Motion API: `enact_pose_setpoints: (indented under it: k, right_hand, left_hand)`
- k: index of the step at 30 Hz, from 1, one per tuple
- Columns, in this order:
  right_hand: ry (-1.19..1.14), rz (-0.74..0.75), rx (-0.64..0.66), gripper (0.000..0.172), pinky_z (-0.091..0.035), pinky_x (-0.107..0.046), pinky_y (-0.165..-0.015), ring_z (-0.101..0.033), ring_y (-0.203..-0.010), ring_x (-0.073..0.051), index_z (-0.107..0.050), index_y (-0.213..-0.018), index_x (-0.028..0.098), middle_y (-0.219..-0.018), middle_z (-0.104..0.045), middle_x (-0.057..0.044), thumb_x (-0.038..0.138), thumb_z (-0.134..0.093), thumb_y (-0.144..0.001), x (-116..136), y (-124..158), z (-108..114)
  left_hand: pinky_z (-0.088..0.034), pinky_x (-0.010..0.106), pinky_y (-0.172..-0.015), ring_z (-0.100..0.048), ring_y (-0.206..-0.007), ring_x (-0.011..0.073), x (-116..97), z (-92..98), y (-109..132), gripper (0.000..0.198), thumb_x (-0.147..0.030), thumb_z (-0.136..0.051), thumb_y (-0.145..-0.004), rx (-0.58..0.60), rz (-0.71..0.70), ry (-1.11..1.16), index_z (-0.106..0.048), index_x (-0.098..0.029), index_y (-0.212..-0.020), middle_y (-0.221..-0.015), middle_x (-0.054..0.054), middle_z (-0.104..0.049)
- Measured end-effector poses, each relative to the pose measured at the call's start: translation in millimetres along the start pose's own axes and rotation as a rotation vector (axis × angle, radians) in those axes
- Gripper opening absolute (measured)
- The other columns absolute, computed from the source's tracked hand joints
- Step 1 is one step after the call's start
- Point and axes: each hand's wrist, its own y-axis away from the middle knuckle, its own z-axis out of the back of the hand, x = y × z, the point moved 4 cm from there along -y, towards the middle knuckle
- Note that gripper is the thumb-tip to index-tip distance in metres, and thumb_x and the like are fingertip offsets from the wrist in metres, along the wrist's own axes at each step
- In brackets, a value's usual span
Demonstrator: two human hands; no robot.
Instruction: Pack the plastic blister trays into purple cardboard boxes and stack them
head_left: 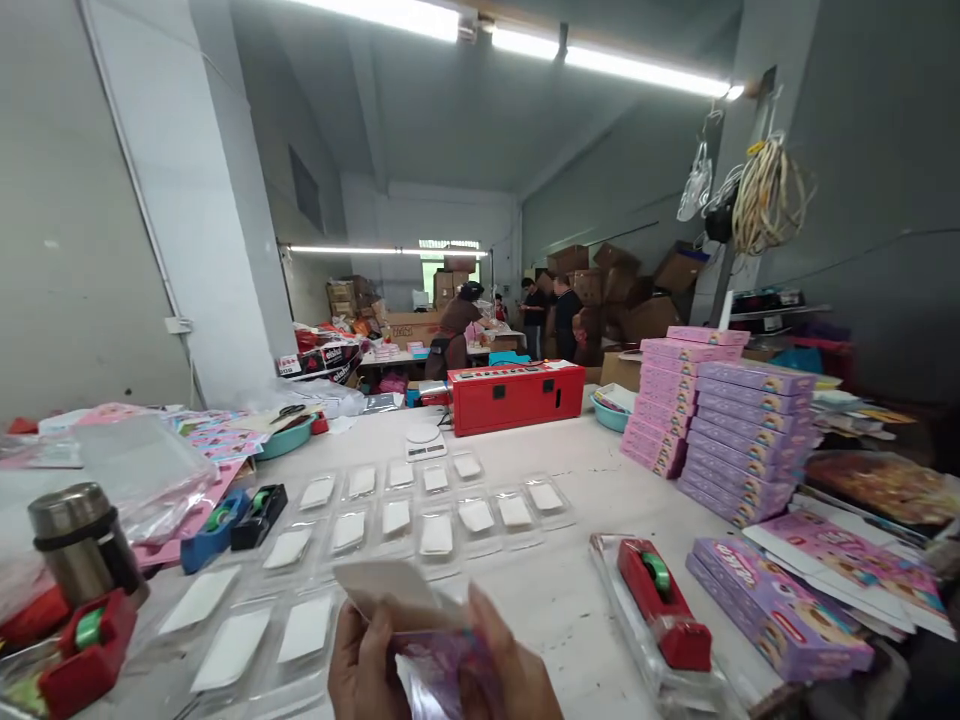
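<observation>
Close in front of me, my left hand (361,655) is closed on a stack of white cards (397,588), its thumb lying over them. My right hand (517,665) curls around a shiny purple and pink packet (435,675) just below the cards; some of its fingers are hidden. Past my hands, several clear plastic trays lie in rows on the white table, each with a white card (436,535) in it. A nearer tray (304,632) lies to the left of my left hand.
On the left stand a steel thermos (79,535) and tape dispensers (86,650). A red machine (517,398) and a white scale (425,440) are at the back. Purple boxes (742,440) rise on the right, behind a red tape dispenser (664,610). People work farther off.
</observation>
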Motion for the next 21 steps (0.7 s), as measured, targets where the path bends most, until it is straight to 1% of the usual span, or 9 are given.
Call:
enact_pose_setpoints:
  k: [3, 5, 7, 9, 11, 13, 15, 17, 21]
  right_hand:
    - [-0.094, -0.007, 0.019, 0.083, -0.052, -0.049, -0.110, -0.065, -0.128, -0.034, -0.040, -0.160, 0.033, -0.145, -0.064, -0.009, 0.039, -0.074, -0.085, 3.8, -14.0, 2.5]
    - [-0.201, -0.037, 0.014, 0.087, -0.044, -0.047, -0.118, -0.053, -0.142, -0.033, -0.036, -0.162, 0.031, -0.158, -0.051, -0.009, 0.040, -0.074, -0.085, -3.4, -21.5, 0.4]
    - [-0.281, -0.090, -0.056, 0.085, -0.044, -0.045, -0.118, -0.052, -0.143, -0.032, -0.032, -0.163, 0.030, -0.161, -0.047, -0.009, 0.042, -0.070, -0.088, -19.7, -21.5, -5.7]
    - [-0.282, -0.133, -0.147, 0.087, -0.049, -0.046, -0.113, -0.057, -0.138, -0.031, -0.026, -0.165, 0.029, -0.155, -0.052, -0.011, 0.043, -0.068, -0.090, -40.5, -13.3, -15.0]
    - [-0.213, -0.151, -0.192, 0.089, -0.052, -0.046, -0.109, -0.059, -0.133, -0.032, -0.023, -0.166, 0.028, -0.145, -0.058, -0.012, 0.042, -0.069, -0.091, -59.2, -1.0, -24.1]
    - [-0.136, -0.115, -0.164, 0.087, -0.055, -0.044, -0.104, -0.062, -0.127, -0.031, -0.025, -0.165, 0.028, -0.138, -0.060, -0.012, 0.040, -0.069, -0.091, -70.1, 8.8, -27.8]
    - [-0.061, 0.004, -0.120, 0.078, -0.059, -0.040, -0.095, -0.066, -0.115, -0.029, -0.032, -0.161, 0.029, -0.131, -0.061, -0.011, 0.040, -0.068, -0.093, -70.6, 11.8, -22.0]
    - [0.034, 0.209, -0.096, 0.063, -0.062, -0.037, -0.084, -0.069, -0.102, -0.026, -0.041, -0.154, 0.029, -0.122, -0.063, -0.010, 0.041, -0.064, -0.097, -61.0, 7.9, -8.2]
    - [0.210, 0.543, -0.098, 0.030, -0.062, -0.034, -0.073, -0.068, -0.091, -0.024, -0.055, -0.132, 0.028, -0.106, -0.065, -0.009, 0.033, -0.055, -0.102, -32.5, -8.8, 18.6]
  left_hand:
    - [-0.062, 0.037, -0.067, -0.074, -0.083, 0.0291, -1.4, -20.2, 24.4, 0.053, -0.058, -0.082, -0.062, 0.213, 0.184, -0.063, -0.074, -0.021, -0.099, -0.091, 0.004, -0.079]
    - [-0.063, 0.043, -0.072, -0.075, -0.089, 0.0336, -0.8, -31.3, 34.2, 0.057, -0.063, -0.077, -0.068, 0.329, 0.332, -0.095, -0.076, -0.018, -0.103, -0.095, 0.009, -0.080]
    - [-0.064, 0.045, -0.080, -0.075, -0.098, 0.0354, 0.0, -38.0, 34.0, 0.061, -0.065, -0.075, -0.072, 0.382, 0.367, -0.113, -0.075, -0.016, -0.108, -0.106, 0.013, -0.079]
    - [-0.063, 0.043, -0.087, -0.072, -0.111, 0.0338, 2.9, -37.7, 25.1, 0.064, -0.063, -0.077, -0.075, 0.363, 0.261, -0.117, -0.071, -0.019, -0.121, -0.122, 0.013, -0.075]
    - [-0.062, 0.038, -0.091, -0.069, -0.120, 0.0302, 9.0, -25.8, 13.3, 0.066, -0.061, -0.079, -0.076, 0.258, 0.053, -0.126, -0.066, -0.025, -0.129, -0.137, 0.011, -0.069]
    - [-0.061, 0.032, -0.091, -0.069, -0.121, 0.0272, 17.6, -4.9, 5.1, 0.057, -0.062, -0.081, -0.074, 0.144, -0.162, -0.165, -0.072, -0.027, -0.118, -0.137, 0.009, -0.069]
    - [-0.060, 0.030, -0.089, -0.072, -0.116, 0.0273, 27.6, 15.3, 1.6, 0.046, -0.063, -0.081, -0.073, 0.139, -0.283, -0.237, -0.078, -0.024, -0.097, -0.126, 0.011, -0.075]
    - [-0.061, 0.033, -0.091, -0.073, -0.113, 0.0298, 36.2, 28.4, 1.5, 0.042, -0.063, -0.079, -0.075, 0.234, -0.292, -0.307, -0.080, -0.022, -0.083, -0.117, 0.013, -0.078]
    - [-0.059, 0.035, -0.096, -0.070, -0.120, 0.0310, 42.6, 30.6, 8.7, 0.036, -0.056, -0.075, -0.084, 0.382, -0.195, -0.276, -0.080, -0.021, -0.079, -0.129, 0.013, -0.074]
